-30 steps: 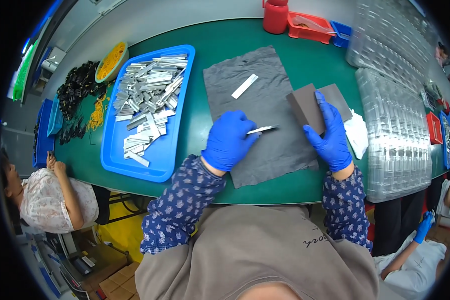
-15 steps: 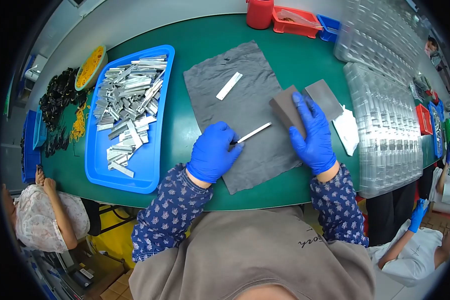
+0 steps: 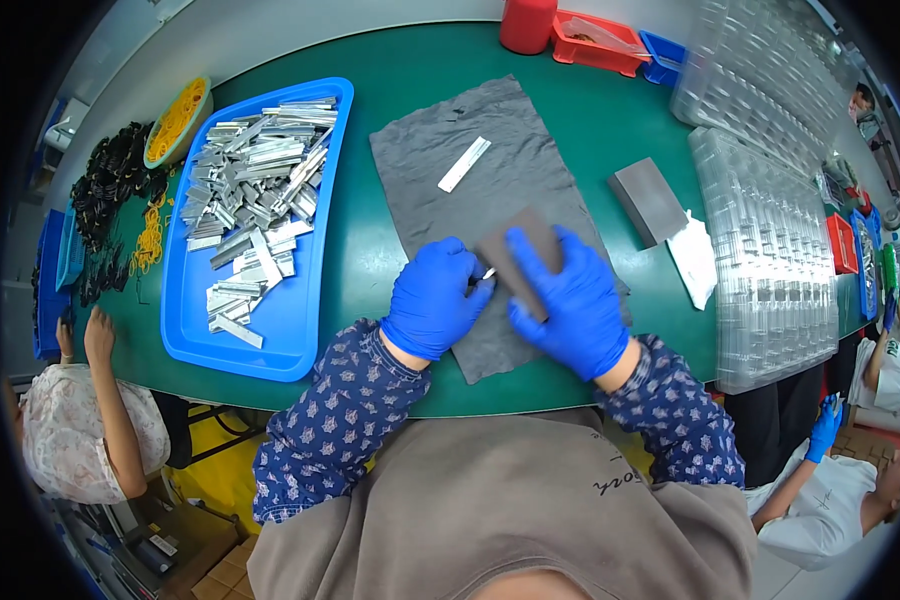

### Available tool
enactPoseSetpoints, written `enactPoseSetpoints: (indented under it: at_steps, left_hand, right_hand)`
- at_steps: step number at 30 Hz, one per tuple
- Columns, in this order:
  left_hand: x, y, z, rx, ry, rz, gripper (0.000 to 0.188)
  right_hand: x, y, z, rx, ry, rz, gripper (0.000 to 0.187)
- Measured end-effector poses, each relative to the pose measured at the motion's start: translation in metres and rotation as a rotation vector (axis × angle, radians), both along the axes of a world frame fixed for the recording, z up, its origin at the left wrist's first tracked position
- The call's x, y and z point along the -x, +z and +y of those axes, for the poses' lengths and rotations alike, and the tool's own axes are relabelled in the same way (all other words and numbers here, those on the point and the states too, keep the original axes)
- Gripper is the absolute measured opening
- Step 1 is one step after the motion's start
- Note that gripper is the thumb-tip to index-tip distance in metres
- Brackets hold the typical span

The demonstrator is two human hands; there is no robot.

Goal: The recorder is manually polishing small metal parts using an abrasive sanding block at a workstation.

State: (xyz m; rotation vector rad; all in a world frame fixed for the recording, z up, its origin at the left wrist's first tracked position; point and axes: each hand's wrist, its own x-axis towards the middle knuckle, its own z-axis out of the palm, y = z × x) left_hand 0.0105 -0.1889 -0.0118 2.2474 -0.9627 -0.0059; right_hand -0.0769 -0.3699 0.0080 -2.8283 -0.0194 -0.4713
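In a blue glove, my left hand (image 3: 436,298) pinches one end of a thin metal strip (image 3: 489,273), most of which is hidden under a block. My right hand (image 3: 572,300), also gloved, grips that dark grey-brown sanding block (image 3: 521,255) and lays it over the strip; the block is slightly blurred. Both hands are above a dark grey cloth (image 3: 435,130) spread on the table. Farther up the cloth lies another flat silver metal strip (image 3: 465,164). A second grey block (image 3: 650,200) rests right of the cloth, beside a folded white cloth (image 3: 692,262).
A blue tray (image 3: 340,130) piled with metal strips stands at left. Beyond it are a bowl of yellow bands (image 3: 178,122) and black cords (image 3: 120,190). Clear plastic trays (image 3: 765,260) stack at right. Red (image 3: 598,45) and blue bins (image 3: 662,58) stand at the back. Other people sit on both sides.
My right hand has brought the block left and nearer, from beside the second block onto the strip. My left hand keeps its pinch, nearly in place. The view has shifted slightly.
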Motion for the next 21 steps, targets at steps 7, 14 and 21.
enactPoseSetpoints:
  at_steps: [7, 14, 21]
  left_hand:
    - [0.001, 0.003, -0.002, 0.02, 0.002, -0.042, 0.016]
    - [0.002, 0.002, -0.001, 0.019, 0.009, -0.048, 0.016]
    - [0.001, 0.003, -0.003, -0.012, 0.004, -0.017, 0.017]
  right_hand:
    - [-0.01, -0.003, -0.02, 0.029, -0.073, -0.07, 0.07]
    - [-0.009, -0.001, -0.02, 0.002, 0.029, 0.022, 0.07]
    - [-0.005, 0.0, -0.017, -0.124, 0.007, -0.09, 0.066]
